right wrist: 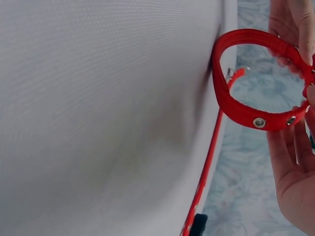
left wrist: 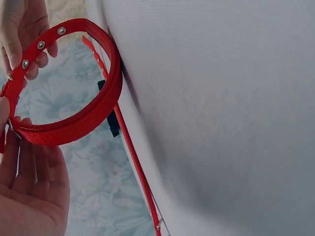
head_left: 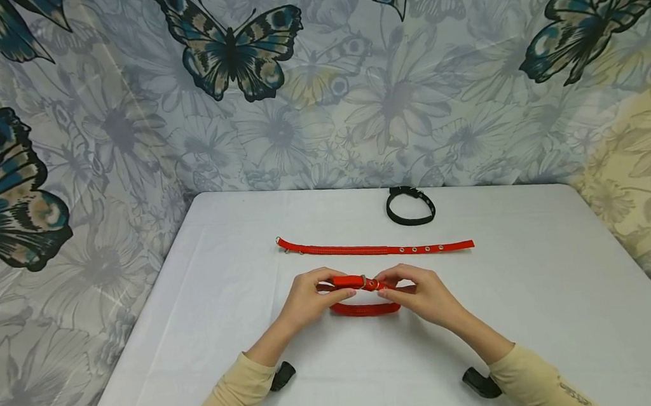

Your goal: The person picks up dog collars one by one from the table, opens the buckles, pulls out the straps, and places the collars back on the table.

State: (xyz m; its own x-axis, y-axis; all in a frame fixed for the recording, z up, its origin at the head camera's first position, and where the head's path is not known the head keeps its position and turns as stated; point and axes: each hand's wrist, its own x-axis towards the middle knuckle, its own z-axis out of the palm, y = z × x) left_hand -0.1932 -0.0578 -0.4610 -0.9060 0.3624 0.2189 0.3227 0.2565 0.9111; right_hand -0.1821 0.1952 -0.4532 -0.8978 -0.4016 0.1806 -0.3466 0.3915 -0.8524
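Nearest in my head view, two tan sleeves [head_left: 226, 399] reach in over the white tabletop [head_left: 374, 377]. Beyond them, I register both hands as engaged: the left hand [head_left: 309, 301] pinches the red collar [head_left: 365, 311] to the left of its buckle [head_left: 364, 281], and the right hand [head_left: 423, 292] pinches it to the right. The collar sits between the hands, bent into a ring, buckle side uppermost and the opposite arc toward the tabletop; I cannot tell whether that arc touches down. Handling: I rate the part as light, flexible and not fragile; the weave should give good friction, while the thicker section should spring somewhat and resist tight bending. Take hold of the flat webbing on either side of the buckle, leaving the metal uncovered. Appearance: bright red woven webbing, a thicker, layered section along the arc away from the buckle, and a row of silver-rimmed eyelets [left wrist: 41, 44]. Farther out, a second red collar [head_left: 352, 249] lies extended across the tabletop, its holes toward the right end. Behind it and to the right, a black collar [head_left: 412, 222] forms a ring near the far edge. Last comes the butterfly-patterned backdrop [head_left: 281, 149].
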